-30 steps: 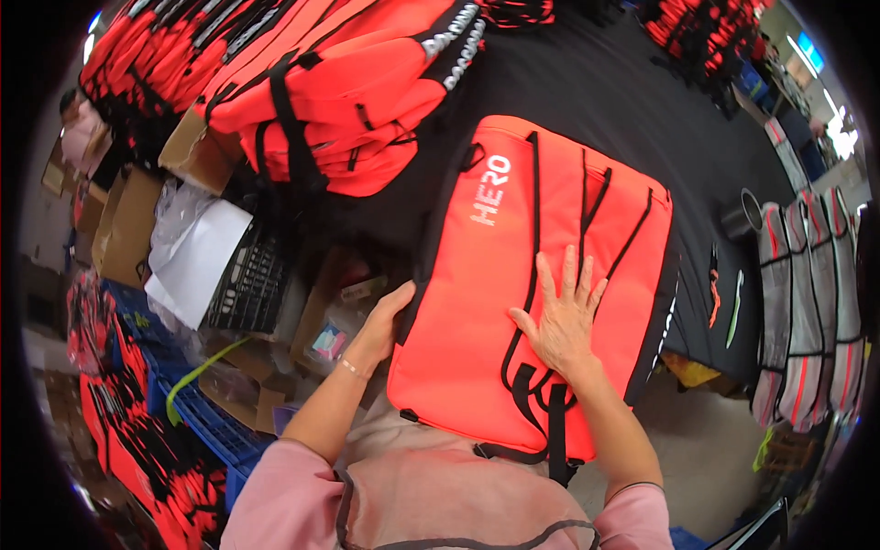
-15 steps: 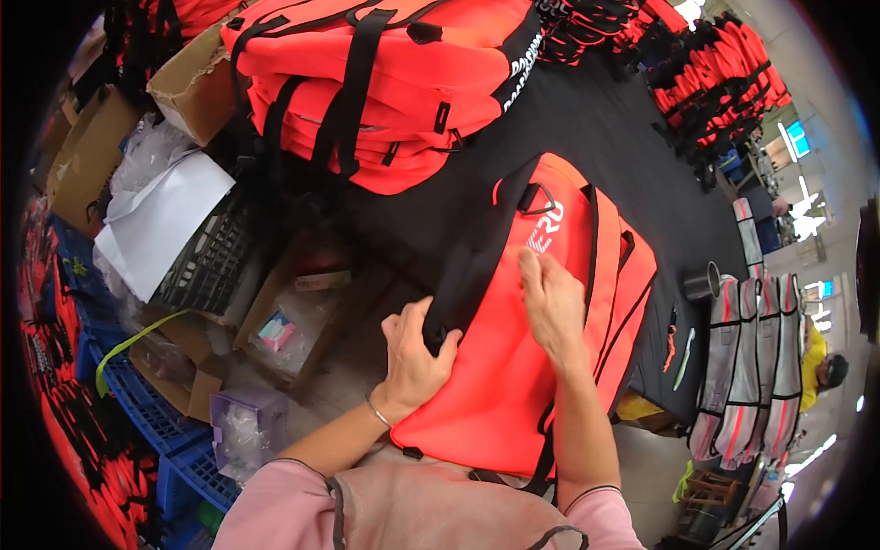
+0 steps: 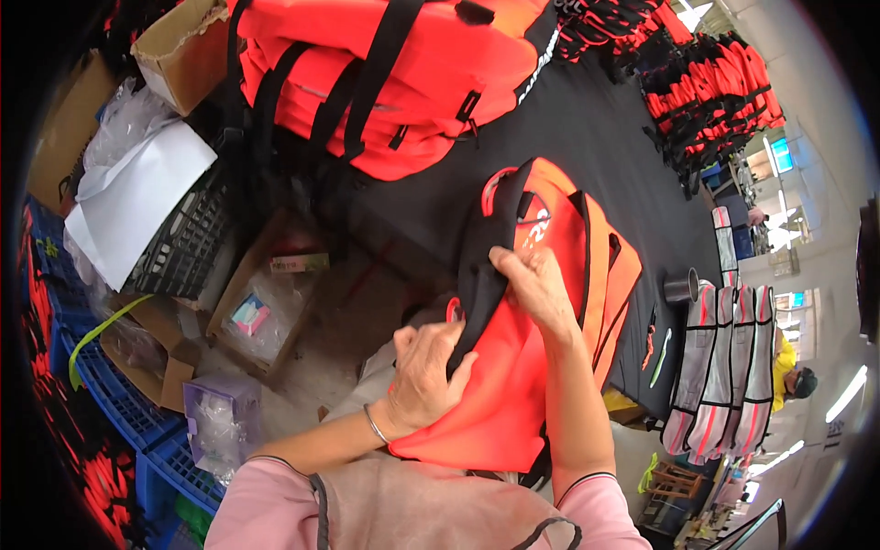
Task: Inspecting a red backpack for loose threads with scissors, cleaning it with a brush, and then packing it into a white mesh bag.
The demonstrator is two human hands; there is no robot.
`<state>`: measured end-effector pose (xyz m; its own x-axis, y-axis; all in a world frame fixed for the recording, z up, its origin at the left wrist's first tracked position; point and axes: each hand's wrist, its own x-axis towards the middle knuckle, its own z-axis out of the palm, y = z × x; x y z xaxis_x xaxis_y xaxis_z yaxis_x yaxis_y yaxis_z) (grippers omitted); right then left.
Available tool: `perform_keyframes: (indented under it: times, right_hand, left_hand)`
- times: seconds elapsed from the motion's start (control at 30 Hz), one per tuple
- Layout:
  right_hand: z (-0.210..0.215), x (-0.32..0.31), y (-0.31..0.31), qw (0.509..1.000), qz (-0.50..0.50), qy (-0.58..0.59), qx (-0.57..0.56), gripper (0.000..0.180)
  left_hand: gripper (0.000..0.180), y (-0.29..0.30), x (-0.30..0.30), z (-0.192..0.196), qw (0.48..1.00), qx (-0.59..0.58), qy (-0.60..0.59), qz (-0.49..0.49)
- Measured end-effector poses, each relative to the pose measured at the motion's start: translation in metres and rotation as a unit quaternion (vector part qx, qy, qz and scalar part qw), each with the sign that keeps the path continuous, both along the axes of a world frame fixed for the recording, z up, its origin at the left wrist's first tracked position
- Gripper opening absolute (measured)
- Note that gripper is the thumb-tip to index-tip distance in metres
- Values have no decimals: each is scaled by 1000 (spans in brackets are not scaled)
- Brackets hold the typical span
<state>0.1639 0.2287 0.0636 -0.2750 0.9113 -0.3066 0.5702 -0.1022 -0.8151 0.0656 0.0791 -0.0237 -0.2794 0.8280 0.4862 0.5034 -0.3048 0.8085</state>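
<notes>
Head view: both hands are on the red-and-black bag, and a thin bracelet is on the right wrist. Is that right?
Wrong wrist: the head view shows the thin bracelet at the wrist of the left hand, not the right hand. Both are on the red-and-black bag, as stated.

White paper [image 3: 145,197] lies on a black crate [image 3: 186,249], beside an open cardboard box [image 3: 240,352] holding clear plastic [image 3: 282,316].

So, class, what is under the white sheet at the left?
A black crate and clear plastic show past the white sheet; whatever lies directly beneath it is covered.
</notes>
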Motion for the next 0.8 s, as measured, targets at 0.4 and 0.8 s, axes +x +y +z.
perform_keyframes:
  times: [0.4, 0.8]
  right_hand:
    - [-75, 40, 35, 935, -124, 320, 90, 37]
    - [-78, 48, 47, 881, -203, 426, 1, 22]
  left_hand:
    - [101, -31, -34, -34, 879, -235, -327, -256]
    - [71, -38, -24, 4, 923, -239, -253, -163]
